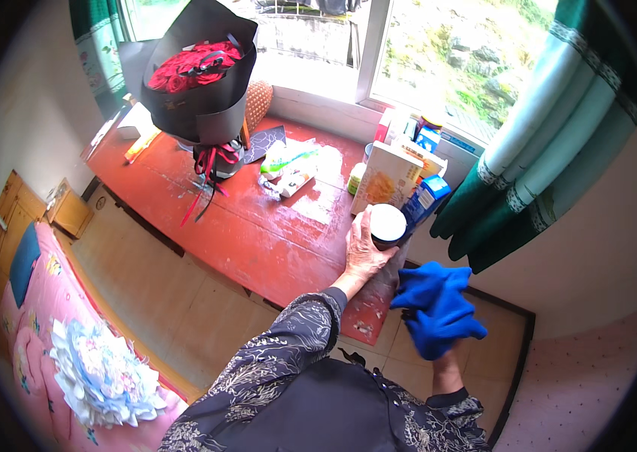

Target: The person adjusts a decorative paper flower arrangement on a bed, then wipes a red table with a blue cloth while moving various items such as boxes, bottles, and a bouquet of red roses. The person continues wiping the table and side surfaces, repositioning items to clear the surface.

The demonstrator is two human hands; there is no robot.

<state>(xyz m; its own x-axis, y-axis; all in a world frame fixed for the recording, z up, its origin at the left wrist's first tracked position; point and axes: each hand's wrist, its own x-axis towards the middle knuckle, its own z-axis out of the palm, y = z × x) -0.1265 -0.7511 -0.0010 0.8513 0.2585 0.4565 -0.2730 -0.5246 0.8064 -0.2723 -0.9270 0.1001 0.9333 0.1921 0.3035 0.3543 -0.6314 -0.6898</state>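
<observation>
At the right end of the red desk [243, 241], my left hand [366, 252] is wrapped round a jar with a white lid [388, 223]. Behind the jar stands a cream box with a yellow flower picture [385, 181], and a blue carton [425, 197] leans beside it. My right hand [439, 352] is off the desk's right edge and grips a blue cloth [439, 305]. The cloth hangs over this hand and hides most of its fingers.
A bouquet of red roses in black wrapping [194, 71] stands on the desk's far left. Plastic packets [288, 167] lie mid-desk. Green curtains [529, 166] hang at right by the window. A pink bed [39, 369] with a pale blue bouquet [107, 377] is at left.
</observation>
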